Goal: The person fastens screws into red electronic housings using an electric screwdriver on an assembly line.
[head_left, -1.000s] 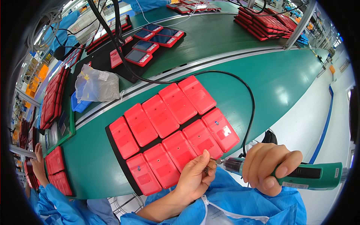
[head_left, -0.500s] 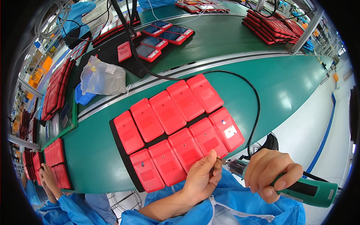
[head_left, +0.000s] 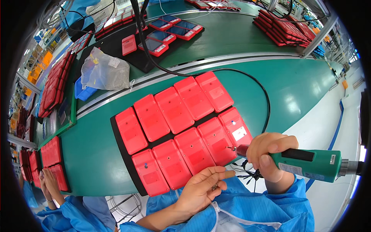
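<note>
Wrapped around the thick barrel of a green electric screwdriver with a black panel (head_left: 309, 165), my right hand (head_left: 272, 154) held the tool nearly level, its reddish nose and thin metal bit (head_left: 231, 148) pointing left. The bit's tip was at the right edge of a flat red plastic case with rounded corners (head_left: 214, 140), just left of my knuckles; whether it had met a screw there, I could not tell. My left hand (head_left: 199, 189) was just to the left and closer to my body, half curled, thumb and forefinger reaching toward the tool, while the other fingers cupped some small brassy metal pieces (head_left: 215, 186), too tiny to make out singly. That case was fourth from the left in the nearer of two rows of five alike, all lying on a black mat (head_left: 127, 158) ahead of my left hand. At the right end of this row, just beyond my right hand, a case with a white label (head_left: 239, 133) bore a small blue dot. Farther ahead, a black cable (head_left: 266, 104) curved over the green work surface (head_left: 92, 154). Well left of my left hand, a co-worker's hands (head_left: 50, 183) were beside more red cases (head_left: 51, 152).
</note>
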### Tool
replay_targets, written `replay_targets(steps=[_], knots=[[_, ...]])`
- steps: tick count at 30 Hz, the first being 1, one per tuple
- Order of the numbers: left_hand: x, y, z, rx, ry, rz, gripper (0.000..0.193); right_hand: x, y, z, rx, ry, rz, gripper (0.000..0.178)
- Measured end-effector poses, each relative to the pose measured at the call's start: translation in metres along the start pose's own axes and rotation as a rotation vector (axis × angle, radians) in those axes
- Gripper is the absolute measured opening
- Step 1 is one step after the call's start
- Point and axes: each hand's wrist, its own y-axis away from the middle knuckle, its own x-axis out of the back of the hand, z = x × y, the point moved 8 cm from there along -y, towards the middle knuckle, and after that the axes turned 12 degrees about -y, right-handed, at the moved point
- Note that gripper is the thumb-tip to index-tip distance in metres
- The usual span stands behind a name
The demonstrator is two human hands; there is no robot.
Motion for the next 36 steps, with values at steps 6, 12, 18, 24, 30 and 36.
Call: replay_targets(steps=[6, 12, 18, 24, 30, 36], knots=[[0.003, 0.002, 0.000, -0.010, 0.050, -0.038, 0.022, 0.001, 0.000, 0.005, -0.035, -0.022, 0.007, 0.027], [0.004, 0.001, 0.003, 0.021, -0.002, 0.089, 0.023, 0.001, 0.000, 0.011, -0.048, 0.045, 0.009, 0.030], [0.011, 0.003, 0.004, 0.060, -0.028, 0.073, 0.023, 0.001, -0.003, 0.021, -0.111, 0.116, 0.064, 0.030], [0.017, 0.003, 0.003, 0.037, -0.086, 0.080, 0.025, 0.001, -0.006, 0.031, -0.213, 0.096, 0.106, 0.027], [0.008, 0.007, 0.014, 0.013, -0.124, 0.179, 0.027, -0.010, -0.014, 0.035, -0.246, 0.202, -0.044, 0.025], [0.020, 0.016, 0.009, -0.062, -0.175, 0.188, 0.023, -0.019, -0.008, 0.023, -0.144, 0.247, -0.059, 0.027]])
